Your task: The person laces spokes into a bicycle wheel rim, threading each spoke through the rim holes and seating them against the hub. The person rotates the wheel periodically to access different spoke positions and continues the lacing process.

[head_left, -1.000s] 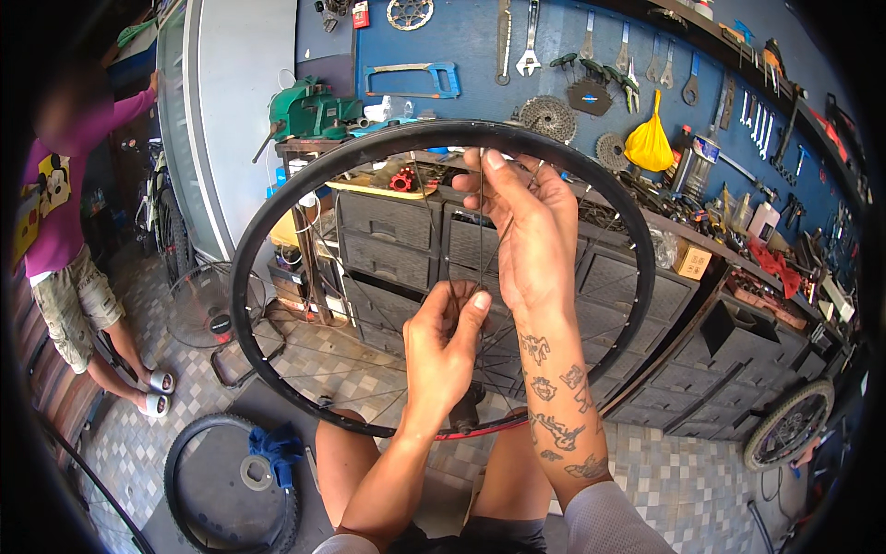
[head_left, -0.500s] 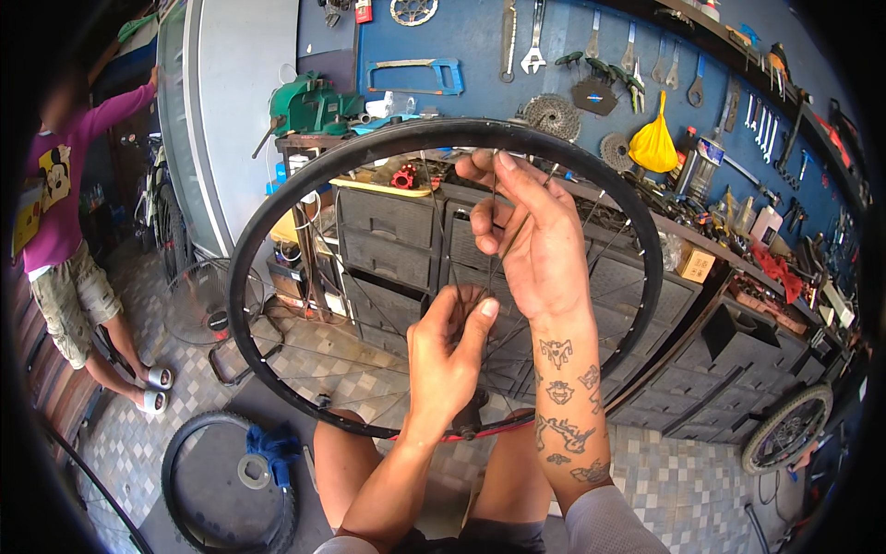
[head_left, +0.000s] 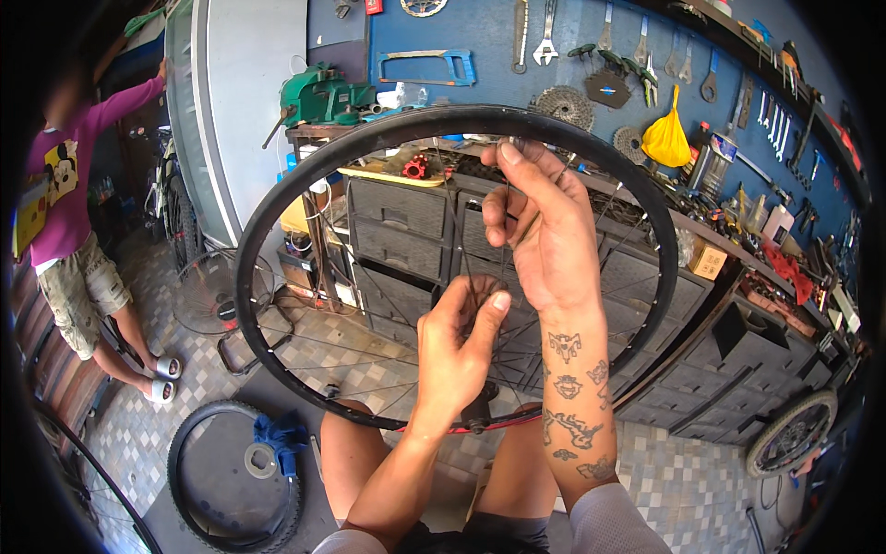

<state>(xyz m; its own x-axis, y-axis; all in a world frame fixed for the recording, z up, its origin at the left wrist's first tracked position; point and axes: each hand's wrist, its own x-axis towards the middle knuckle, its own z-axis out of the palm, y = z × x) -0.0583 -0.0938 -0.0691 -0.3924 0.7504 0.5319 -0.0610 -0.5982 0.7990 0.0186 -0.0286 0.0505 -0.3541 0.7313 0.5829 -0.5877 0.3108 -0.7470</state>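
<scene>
A black bicycle wheel rim (head_left: 247,268) with thin spokes stands tilted over my thighs, without a tire on it. Its hub (head_left: 478,411) sits low, between my knees. My left hand (head_left: 457,337) is closed around spokes near the middle of the wheel, thumb on top. Higher up, my right hand (head_left: 554,226) reaches through to the inner side of the upper rim. Its thumb and forefinger pinch a spoke's outer end there, and the other fingers curl beside the spokes. The very tip of the spoke is hidden by the fingers.
A bench with grey drawers (head_left: 397,222) stands beyond the wheel, carrying a green vise (head_left: 318,97). Tools hang on the blue wall (head_left: 498,37). A tire (head_left: 175,471) with a blue cloth (head_left: 277,439) lies at lower left, near a fan (head_left: 221,291). A person (head_left: 74,203) stands at far left.
The view has shifted slightly, so the background sits a little farther right. Both hands keep nearly the same hold on the spokes.
</scene>
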